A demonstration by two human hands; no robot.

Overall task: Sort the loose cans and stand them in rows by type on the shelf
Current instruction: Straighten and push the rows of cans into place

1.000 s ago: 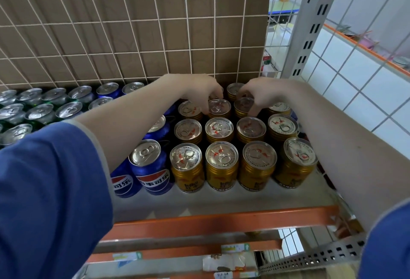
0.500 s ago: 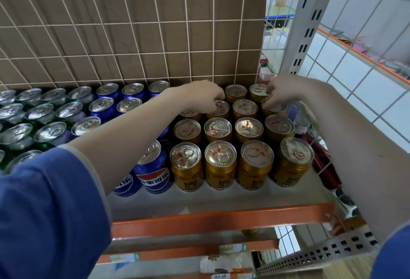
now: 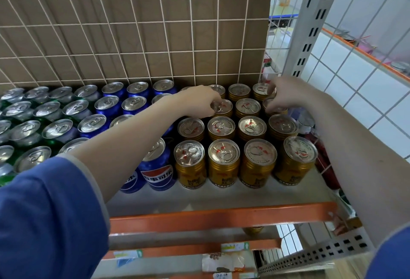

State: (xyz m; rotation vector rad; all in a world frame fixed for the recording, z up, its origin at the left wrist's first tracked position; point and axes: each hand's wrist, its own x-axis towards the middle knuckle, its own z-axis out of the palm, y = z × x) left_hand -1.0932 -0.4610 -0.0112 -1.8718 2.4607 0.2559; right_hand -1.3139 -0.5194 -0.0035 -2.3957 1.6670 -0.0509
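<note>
Gold cans [image 3: 224, 161] stand in straight rows on the right part of the shelf [image 3: 199, 198]. Blue cola cans [image 3: 158, 172] fill the middle and green cans [image 3: 26, 132] the left. My left hand [image 3: 197, 101] reaches to the back, its fingers curled over the top of a gold can [image 3: 225, 106] in the second row from the back. My right hand [image 3: 286, 94] hangs over the rightmost column, with fingertips pinching the rim of another gold can [image 3: 269, 103]. That can is mostly hidden under the fingers.
A wire grid [image 3: 155, 34] over brown board closes the back. A white slotted post [image 3: 310, 23] and wire side panel bound the right, with red packs [image 3: 328, 167] behind it. The shelf has an orange front rail [image 3: 221, 216]. A bare strip of shelf lies before the front cans.
My right hand has shifted from the third gold column to the rightmost one. The left hand stays on its back gold can. More blue cans show at the back.
</note>
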